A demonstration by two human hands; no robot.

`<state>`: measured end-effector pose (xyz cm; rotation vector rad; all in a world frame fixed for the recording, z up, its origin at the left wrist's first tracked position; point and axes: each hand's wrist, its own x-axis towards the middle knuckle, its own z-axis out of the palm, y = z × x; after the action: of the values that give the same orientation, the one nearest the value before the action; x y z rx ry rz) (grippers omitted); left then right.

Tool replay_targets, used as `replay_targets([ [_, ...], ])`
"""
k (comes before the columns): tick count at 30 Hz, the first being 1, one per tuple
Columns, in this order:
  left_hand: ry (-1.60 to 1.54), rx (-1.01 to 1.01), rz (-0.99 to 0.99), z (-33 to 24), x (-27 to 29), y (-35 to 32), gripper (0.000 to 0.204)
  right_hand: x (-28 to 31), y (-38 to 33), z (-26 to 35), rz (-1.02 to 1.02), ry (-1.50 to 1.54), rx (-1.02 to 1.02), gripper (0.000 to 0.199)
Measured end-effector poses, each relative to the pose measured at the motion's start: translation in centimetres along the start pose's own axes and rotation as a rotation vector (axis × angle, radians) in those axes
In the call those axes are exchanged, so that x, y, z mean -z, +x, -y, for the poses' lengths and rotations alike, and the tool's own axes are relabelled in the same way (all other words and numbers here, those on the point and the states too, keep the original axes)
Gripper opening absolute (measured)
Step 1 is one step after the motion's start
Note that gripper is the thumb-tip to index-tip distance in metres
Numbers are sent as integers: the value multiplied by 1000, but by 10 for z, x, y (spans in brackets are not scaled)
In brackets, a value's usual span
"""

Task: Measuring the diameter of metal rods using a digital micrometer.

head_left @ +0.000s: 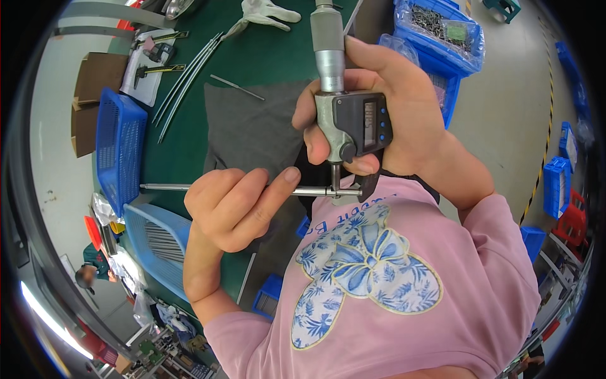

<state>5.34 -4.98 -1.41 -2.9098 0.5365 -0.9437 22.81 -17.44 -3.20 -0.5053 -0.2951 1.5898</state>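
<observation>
Green desk (278,57), 10 o'clock. Metal rod (309,191): long axis 9-to-3, left hand (237,205) fingers curled closed around it. Micrometer (341,120), wrapped by right hand (413,104) fingers, meets rod's 3 o'clock end, right hand nearer; spindle (336,174) contact unclear.

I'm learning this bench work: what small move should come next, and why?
Probably a gentle turn of the thimble with the right hand while the left hand steadies the metal rod: the rod lies at the spindle tip of the micrometer, a right-hand digit is beside the thimble, and firm contact cannot be judged here.
</observation>
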Motion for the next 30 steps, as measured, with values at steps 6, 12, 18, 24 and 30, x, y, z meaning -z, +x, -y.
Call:
replay_targets([
  [6,-15,7,12,-1,0,1,30,-5,-1,-1,-88,-104,27,64],
  [12,-28,21,14,-1,-1,-2,28,-7,-1,-1,-122,-58,-14,63],
  [18,-25,10,4,-1,1,0,29,-5,-2,-1,-121,31,24,64],
  [24,-14,20,12,-2,2,2,31,3,-2,-2,-24,71,11,49],
  [30,-21,25,27,0,0,0,31,3,-1,-4,-44,152,13,52],
])
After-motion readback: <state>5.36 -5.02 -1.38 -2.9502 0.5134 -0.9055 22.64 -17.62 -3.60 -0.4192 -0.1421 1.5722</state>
